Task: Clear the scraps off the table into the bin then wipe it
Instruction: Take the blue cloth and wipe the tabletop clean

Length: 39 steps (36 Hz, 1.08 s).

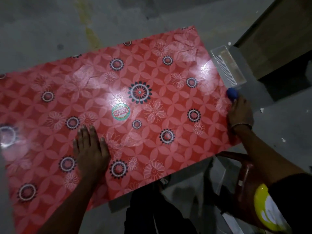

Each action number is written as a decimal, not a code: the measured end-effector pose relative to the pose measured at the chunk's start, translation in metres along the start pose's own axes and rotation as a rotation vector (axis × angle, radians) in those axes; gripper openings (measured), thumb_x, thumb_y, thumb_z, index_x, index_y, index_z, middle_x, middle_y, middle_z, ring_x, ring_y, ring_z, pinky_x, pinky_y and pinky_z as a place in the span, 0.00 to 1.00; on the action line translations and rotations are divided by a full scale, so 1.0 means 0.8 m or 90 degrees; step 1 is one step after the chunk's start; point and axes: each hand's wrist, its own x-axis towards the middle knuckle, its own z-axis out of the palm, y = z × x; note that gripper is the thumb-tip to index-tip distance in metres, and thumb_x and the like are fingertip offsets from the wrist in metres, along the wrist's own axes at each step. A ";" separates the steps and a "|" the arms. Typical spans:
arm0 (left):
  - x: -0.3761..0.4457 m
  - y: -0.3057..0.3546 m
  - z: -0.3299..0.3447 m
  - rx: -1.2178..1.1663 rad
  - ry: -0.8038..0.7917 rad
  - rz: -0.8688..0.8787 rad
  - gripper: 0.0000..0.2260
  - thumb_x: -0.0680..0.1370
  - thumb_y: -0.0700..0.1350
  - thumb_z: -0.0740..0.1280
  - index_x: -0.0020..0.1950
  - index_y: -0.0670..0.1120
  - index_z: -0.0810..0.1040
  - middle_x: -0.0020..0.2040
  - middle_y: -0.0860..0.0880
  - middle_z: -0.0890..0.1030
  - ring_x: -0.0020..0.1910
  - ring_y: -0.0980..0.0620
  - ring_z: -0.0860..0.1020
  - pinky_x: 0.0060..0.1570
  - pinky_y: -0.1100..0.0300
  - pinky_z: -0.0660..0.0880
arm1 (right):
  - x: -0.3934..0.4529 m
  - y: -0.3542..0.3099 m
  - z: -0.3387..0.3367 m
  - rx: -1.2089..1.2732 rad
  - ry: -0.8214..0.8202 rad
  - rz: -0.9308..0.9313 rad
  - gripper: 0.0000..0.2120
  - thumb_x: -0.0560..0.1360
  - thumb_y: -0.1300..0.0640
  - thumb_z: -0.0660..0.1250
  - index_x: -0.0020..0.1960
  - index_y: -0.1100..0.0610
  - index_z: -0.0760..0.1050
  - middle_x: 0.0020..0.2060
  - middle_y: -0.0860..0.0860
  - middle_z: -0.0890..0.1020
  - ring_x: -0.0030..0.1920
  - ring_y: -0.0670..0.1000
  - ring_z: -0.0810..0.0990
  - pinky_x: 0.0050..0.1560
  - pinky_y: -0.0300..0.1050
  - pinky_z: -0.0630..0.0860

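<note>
The table (152,73) has a glossy red top with a flower pattern and a round green-and-red label (121,111) near its middle. My left hand (90,149) lies flat on the top near the front, fingers spread, holding nothing. My right hand (240,112) is at the table's right edge, closed around a blue object (232,93) whose shape I cannot make out. Just beyond that hand, a clear plastic tray (228,65) with a ribbed insert hangs past the right edge. No scraps show on the top.
A dark red plastic chair (243,168) stands at the table's front right corner. A yellow round bowl or lid (263,206) sits at the lower right. Small white bits (262,110) lie on the grey floor to the right. A dark cabinet (278,39) stands at the far right.
</note>
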 end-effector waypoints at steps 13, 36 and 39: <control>-0.006 0.005 -0.003 0.002 0.020 -0.010 0.28 0.87 0.52 0.54 0.84 0.40 0.63 0.83 0.36 0.66 0.84 0.38 0.63 0.83 0.41 0.57 | -0.386 -0.174 0.059 0.113 -0.156 -0.299 0.34 0.80 0.61 0.65 0.83 0.46 0.59 0.72 0.57 0.74 0.64 0.58 0.79 0.55 0.58 0.81; -0.012 0.008 -0.008 -0.026 -0.011 -0.026 0.29 0.86 0.53 0.54 0.84 0.40 0.63 0.83 0.35 0.65 0.84 0.38 0.61 0.83 0.41 0.56 | -0.113 0.049 0.002 -0.075 -0.050 -0.016 0.27 0.83 0.46 0.51 0.81 0.47 0.62 0.76 0.64 0.69 0.73 0.67 0.71 0.67 0.66 0.71; -0.011 0.007 -0.007 -0.030 -0.001 -0.017 0.28 0.86 0.53 0.54 0.84 0.40 0.64 0.83 0.35 0.66 0.84 0.37 0.63 0.83 0.40 0.57 | -0.083 0.072 -0.005 -0.027 -0.039 0.016 0.26 0.83 0.50 0.54 0.80 0.51 0.64 0.65 0.70 0.74 0.60 0.74 0.76 0.58 0.68 0.76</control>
